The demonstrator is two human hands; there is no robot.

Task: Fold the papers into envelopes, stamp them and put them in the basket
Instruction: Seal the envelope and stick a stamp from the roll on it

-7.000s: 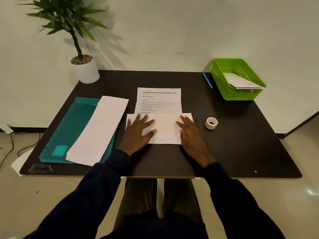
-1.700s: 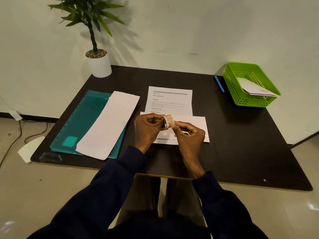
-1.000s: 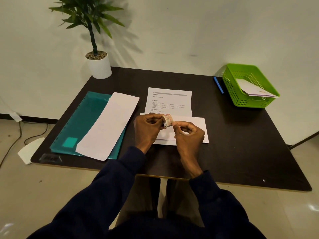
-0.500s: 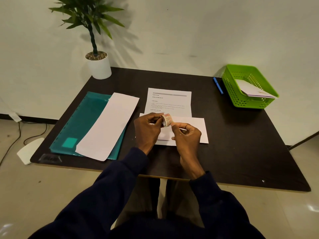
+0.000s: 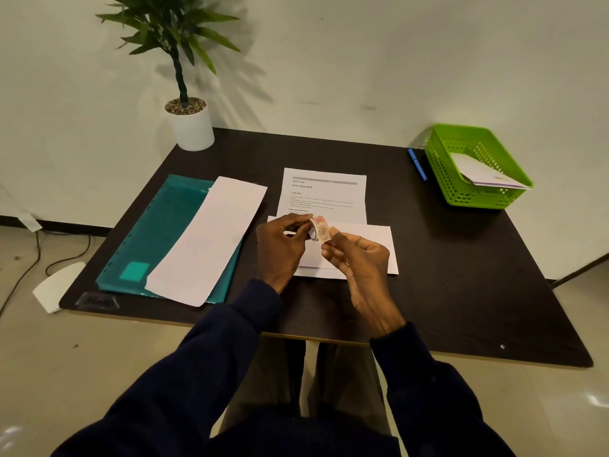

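The stamp roll (image 5: pixel 319 228) is pinched in the left hand (image 5: pixel 280 247), just above the folded paper (image 5: pixel 369 249) at the middle of the desk (image 5: pixel 461 285). Its loose end is pinched by the right hand (image 5: pixel 359 260). A stamp could be torn crookedly by an uneven pull.

Patterned stamp roll (image 5: pixel 319 229) above folded white paper (image 5: pixel 372 245)
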